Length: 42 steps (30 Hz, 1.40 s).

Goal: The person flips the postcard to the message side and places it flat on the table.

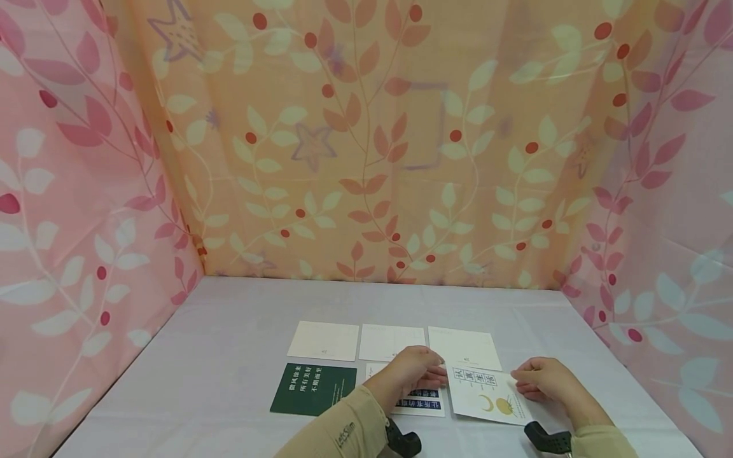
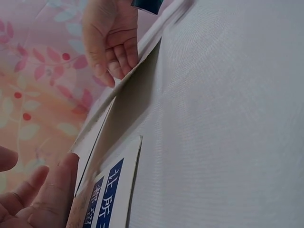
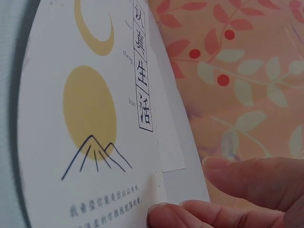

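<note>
Far left, we have the green card (image 1: 315, 389) flat on the tabletop (image 1: 217, 362). Now our left hand (image 1: 409, 372) reaches in above the blue-lettered card (image 1: 422, 404), fingers loosely extended, thumb well apart, gripping nothing, fingertips right by the moon-and-sun card's (image 1: 487, 399) upper left corner. That card sits between our hands, tilted, its near edge up off the cloth. And on the right, our right hand (image 1: 546, 387) has its palm turned inward, fingers relaxed against the card's right edge, thumb held clear, no pinch.
</note>
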Available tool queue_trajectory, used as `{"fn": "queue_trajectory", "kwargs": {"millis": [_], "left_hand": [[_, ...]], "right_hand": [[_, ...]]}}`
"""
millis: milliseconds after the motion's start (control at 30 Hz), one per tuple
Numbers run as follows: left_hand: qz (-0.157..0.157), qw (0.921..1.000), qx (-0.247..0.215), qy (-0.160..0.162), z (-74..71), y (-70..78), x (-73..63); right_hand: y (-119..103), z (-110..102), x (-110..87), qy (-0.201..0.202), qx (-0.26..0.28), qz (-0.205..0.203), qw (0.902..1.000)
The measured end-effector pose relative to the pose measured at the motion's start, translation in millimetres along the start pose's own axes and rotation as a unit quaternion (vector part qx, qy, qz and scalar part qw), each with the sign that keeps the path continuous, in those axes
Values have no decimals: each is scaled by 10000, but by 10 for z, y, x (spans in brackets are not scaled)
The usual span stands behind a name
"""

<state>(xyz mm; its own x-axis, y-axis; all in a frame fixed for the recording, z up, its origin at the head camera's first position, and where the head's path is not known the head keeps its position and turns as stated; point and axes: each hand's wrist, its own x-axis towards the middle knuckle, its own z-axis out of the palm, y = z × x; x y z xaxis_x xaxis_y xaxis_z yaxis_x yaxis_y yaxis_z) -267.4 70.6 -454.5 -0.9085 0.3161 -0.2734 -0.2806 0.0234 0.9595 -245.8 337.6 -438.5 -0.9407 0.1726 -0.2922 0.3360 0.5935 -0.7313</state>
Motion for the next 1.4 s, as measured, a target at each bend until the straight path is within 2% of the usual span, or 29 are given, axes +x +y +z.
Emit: {"fn": "queue_trajectory", "kwargs": {"millis": [433, 1400], "left_hand": [[74, 9999, -57, -103, 43, -11, 20], [216, 9982, 560, 13, 212, -59, 29]], "right_hand": [[-2, -7, 6, -73, 8, 31, 10000], [16, -19, -3, -90, 20, 21, 10000]]}}
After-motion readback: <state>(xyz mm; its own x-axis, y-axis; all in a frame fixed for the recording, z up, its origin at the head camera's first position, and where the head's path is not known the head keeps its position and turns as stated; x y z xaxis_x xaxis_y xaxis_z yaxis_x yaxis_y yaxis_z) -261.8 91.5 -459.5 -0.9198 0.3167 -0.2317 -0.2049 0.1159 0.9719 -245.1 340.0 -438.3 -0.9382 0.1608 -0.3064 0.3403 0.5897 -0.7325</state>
